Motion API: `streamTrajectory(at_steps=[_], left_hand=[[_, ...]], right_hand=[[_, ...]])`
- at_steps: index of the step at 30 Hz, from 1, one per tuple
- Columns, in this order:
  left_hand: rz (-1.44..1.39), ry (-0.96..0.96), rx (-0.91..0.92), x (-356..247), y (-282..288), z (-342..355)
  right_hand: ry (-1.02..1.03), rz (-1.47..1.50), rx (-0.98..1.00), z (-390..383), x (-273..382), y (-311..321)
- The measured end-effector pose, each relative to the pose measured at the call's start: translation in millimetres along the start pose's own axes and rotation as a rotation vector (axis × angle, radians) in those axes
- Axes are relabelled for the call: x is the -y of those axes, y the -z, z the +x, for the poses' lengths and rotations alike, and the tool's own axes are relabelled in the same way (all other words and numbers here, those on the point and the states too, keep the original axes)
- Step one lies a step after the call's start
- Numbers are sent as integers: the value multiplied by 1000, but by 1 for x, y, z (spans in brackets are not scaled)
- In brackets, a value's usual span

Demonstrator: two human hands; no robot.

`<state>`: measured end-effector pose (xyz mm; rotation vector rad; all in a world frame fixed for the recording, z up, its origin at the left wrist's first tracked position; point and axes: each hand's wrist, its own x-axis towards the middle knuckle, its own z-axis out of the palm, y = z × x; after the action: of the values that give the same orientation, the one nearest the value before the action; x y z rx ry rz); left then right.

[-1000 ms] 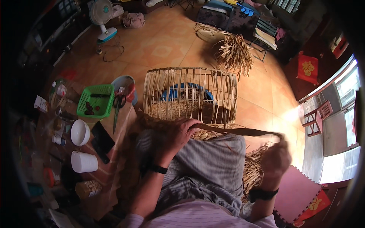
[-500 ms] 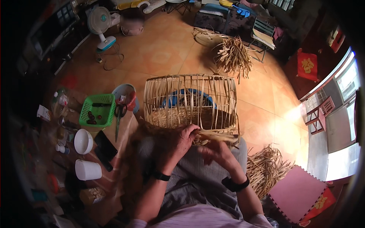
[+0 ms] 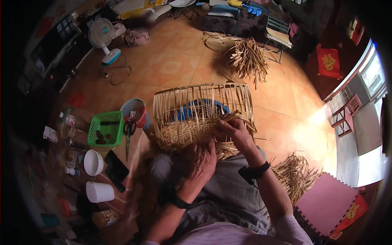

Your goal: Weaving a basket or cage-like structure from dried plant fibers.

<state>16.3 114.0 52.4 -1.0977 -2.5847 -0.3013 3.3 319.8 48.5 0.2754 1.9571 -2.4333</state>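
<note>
A half-woven basket (image 3: 183,132) lies on its side across my lap, its bare upright slats at the far side and braided straw along the near side. My left hand (image 3: 203,157) is closed on the near woven edge, its fingertips partly hidden. Just right of it and a little higher, my right hand (image 3: 236,132) pinches a bundle of dried straw strips (image 3: 238,116) against the basket's right part. Behind the slats shows a blue round thing (image 3: 204,107).
At left a table holds a green plastic basket (image 3: 105,128), scissors (image 3: 129,132), a white bowl (image 3: 93,162), a white cup (image 3: 100,192) and a black phone (image 3: 116,165). Straw heaps lie at right (image 3: 296,173) and farther off (image 3: 248,61). A fan (image 3: 102,36) stands far left.
My right hand has moved up, bringing the straw strips over the basket's right part. My left hand has come down and right along the near edge. The basket has tilted slightly.
</note>
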Motion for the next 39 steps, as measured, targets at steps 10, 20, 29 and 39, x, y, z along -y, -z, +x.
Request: streamTrajectory(at_steps=[10,20,29,39], left_hand=[[701,-43,196,-27,-16,6],[753,-175,312,-26,-19,7],[-117,16,167,2,-38,-8],[-256,30,85,10,-41,-11]], right_hand=[[270,-445,168,30,-5,7],[688,-787,40,23,-15,-2],[517,-1242,-126,18,-37,-14],[196,-386,-79,-35,-20,29]])
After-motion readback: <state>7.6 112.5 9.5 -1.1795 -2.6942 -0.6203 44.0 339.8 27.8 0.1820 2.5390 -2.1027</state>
